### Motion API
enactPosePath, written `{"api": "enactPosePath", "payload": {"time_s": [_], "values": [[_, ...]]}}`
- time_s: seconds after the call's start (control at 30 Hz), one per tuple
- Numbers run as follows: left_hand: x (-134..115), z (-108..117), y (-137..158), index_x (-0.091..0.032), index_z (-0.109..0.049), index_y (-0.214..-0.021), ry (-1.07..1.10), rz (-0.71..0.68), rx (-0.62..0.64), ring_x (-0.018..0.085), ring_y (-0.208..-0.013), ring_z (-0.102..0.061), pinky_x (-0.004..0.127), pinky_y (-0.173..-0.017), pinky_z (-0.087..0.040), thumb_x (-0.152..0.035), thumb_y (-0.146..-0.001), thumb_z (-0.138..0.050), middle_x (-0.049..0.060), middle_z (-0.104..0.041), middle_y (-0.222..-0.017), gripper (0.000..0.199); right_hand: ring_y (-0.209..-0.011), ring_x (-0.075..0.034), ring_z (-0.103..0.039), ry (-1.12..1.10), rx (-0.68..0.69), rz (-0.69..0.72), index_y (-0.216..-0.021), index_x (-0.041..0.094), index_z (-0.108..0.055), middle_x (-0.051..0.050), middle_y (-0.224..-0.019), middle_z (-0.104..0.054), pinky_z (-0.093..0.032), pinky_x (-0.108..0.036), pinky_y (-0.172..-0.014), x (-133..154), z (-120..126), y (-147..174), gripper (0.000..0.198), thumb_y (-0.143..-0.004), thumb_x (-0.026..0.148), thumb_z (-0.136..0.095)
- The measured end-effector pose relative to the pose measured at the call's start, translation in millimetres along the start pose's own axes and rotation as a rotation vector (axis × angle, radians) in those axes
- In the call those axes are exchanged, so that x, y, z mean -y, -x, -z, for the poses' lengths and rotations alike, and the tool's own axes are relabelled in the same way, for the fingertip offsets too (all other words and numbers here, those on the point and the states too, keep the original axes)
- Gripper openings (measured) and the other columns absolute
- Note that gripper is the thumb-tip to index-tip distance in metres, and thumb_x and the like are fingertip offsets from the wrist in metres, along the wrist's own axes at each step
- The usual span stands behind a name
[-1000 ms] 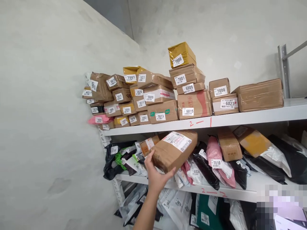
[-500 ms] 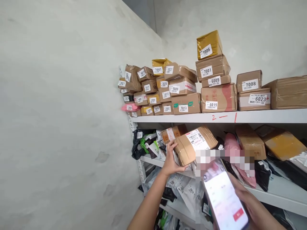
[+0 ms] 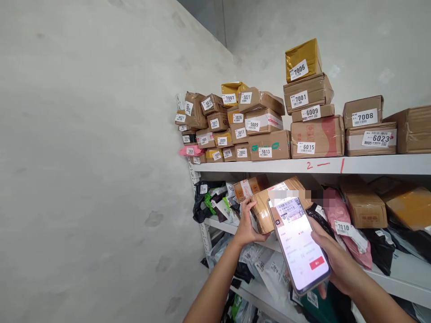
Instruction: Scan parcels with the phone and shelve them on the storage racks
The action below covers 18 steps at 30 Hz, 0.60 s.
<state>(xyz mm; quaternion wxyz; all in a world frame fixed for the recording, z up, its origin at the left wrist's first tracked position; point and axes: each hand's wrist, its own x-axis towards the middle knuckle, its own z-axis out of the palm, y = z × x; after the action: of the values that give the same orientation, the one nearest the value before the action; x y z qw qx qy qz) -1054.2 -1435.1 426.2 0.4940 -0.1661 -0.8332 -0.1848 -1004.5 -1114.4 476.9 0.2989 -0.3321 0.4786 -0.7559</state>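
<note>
A brown cardboard box point(image 3: 263, 213) is tilted in front of the middle shelf, its left end gripped by my left hand point(image 3: 248, 224). My right hand point(image 3: 332, 255) is wrapped round a smartphone point(image 3: 301, 251), which stands in front of the box and covers much of its white label. Lit up, the phone's screen shows a picture of a label at the top and a red button near the bottom. Behind my left hand, a smaller taped carton point(image 3: 257, 185) sits on the shelf among plastic parcels.
Numbered boxes, such as one marked 6015 point(image 3: 316, 134), are stacked along the white top shelf point(image 3: 269, 167). A pink bag point(image 3: 340, 215) and a carton point(image 3: 365, 206) lie at the right. Grey mailers point(image 3: 269, 269) fill the lower shelf. A bare wall point(image 3: 101, 157) rises at the left.
The phone has moved up and left, now in front of the box, and its screen shows the label more clearly. My left hand keeps its hold; the whole view has shifted slightly.
</note>
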Motion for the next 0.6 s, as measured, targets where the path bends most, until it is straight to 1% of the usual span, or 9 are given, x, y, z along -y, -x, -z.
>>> {"api": "enactPosePath", "payload": {"time_s": [0.07, 0.13, 0.2, 0.27, 0.4, 0.5, 0.6], "values": [[0.5, -0.8, 0.1, -0.030, -0.026, -0.137, 0.005, -0.017, -0.013, 0.045, -0.146, -0.033, 0.063, -0.114, -0.034, -0.029, -0.040, -0.093, 0.018, -0.032, -0.146, 0.117, -0.067, -0.025, -0.076, -0.006, 0.003, -0.001, -0.155, 0.027, -0.025, -0.004, -0.078, -0.077, -0.044, -0.017, -0.035, 0.2, -1.1, 0.1, 0.092, -0.083, 0.064, -0.068], [0.4, -0.7, -0.2, -0.030, -0.027, -0.136, -0.001, 0.013, -0.003, 0.045, -0.146, -0.032, 0.063, -0.115, -0.033, -0.028, -0.038, -0.093, 0.018, -0.033, -0.146, 0.118, -0.068, -0.026, -0.076, -0.009, 0.004, 0.001, -0.154, 0.027, -0.028, -0.005, -0.079, -0.077, -0.043, -0.017, -0.034, -0.3, -1.0, -0.1, 0.091, -0.082, 0.065, -0.068], [0.2, -0.2, -0.7, -0.030, -0.028, -0.134, -0.004, 0.054, 0.019, 0.046, -0.145, -0.032, 0.064, -0.115, -0.031, -0.029, -0.037, -0.093, 0.018, -0.033, -0.146, 0.117, -0.063, -0.024, -0.074, -0.012, -0.011, 0.002, -0.152, 0.027, -0.031, -0.003, -0.075, -0.075, -0.044, -0.017, -0.034, -1.8, 0.3, -0.9, 0.088, -0.082, 0.065, -0.069], [0.7, 0.1, -1.0, -0.030, -0.029, -0.133, 0.004, 0.061, 0.024, 0.047, -0.145, -0.031, 0.065, -0.115, -0.031, -0.029, -0.037, -0.093, 0.018, -0.032, -0.147, 0.116, -0.061, -0.023, -0.074, -0.017, -0.024, 0.009, -0.153, 0.027, -0.031, -0.002, -0.074, -0.074, -0.044, -0.018, -0.034, -4.1, 2.5, -2.4, 0.087, -0.082, 0.063, -0.069], [2.9, -0.3, -0.3, -0.029, -0.031, -0.133, 0.008, 0.024, 0.002, 0.046, -0.145, -0.032, 0.064, -0.114, -0.033, -0.028, -0.038, -0.092, 0.019, -0.031, -0.149, 0.113, -0.057, -0.023, -0.072, -0.033, -0.044, 0.041, -0.153, 0.025, -0.032, -0.002, -0.071, -0.074, -0.042, -0.018, -0.031, -8.6, 5.9, -6.3, 0.092, -0.079, 0.064, -0.072], [2.8, -0.6, 0.0, -0.029, -0.032, -0.132, -0.012, 0.058, 0.005, 0.046, -0.145, -0.033, 0.062, -0.113, -0.036, -0.025, -0.036, -0.091, 0.019, -0.032, -0.149, 0.113, -0.054, -0.022, -0.071, -0.030, -0.055, 0.023, -0.152, 0.027, -0.035, -0.002, -0.073, -0.073, -0.042, -0.018, -0.029, -9.1, 5.4, -7.4, 0.093, -0.076, 0.065, -0.073], [0.3, -1.2, -0.2, -0.030, -0.032, -0.132, -0.019, 0.076, -0.002, 0.046, -0.144, -0.035, 0.063, -0.112, -0.036, -0.025, -0.035, -0.090, 0.018, -0.033, -0.148, 0.114, -0.052, -0.020, -0.069, -0.043, -0.068, 0.031, -0.153, 0.028, -0.034, -0.002, -0.074, -0.073, -0.043, -0.018, -0.030, -7.3, 3.5, -5.7, 0.094, -0.075, 0.062, -0.076]]}}
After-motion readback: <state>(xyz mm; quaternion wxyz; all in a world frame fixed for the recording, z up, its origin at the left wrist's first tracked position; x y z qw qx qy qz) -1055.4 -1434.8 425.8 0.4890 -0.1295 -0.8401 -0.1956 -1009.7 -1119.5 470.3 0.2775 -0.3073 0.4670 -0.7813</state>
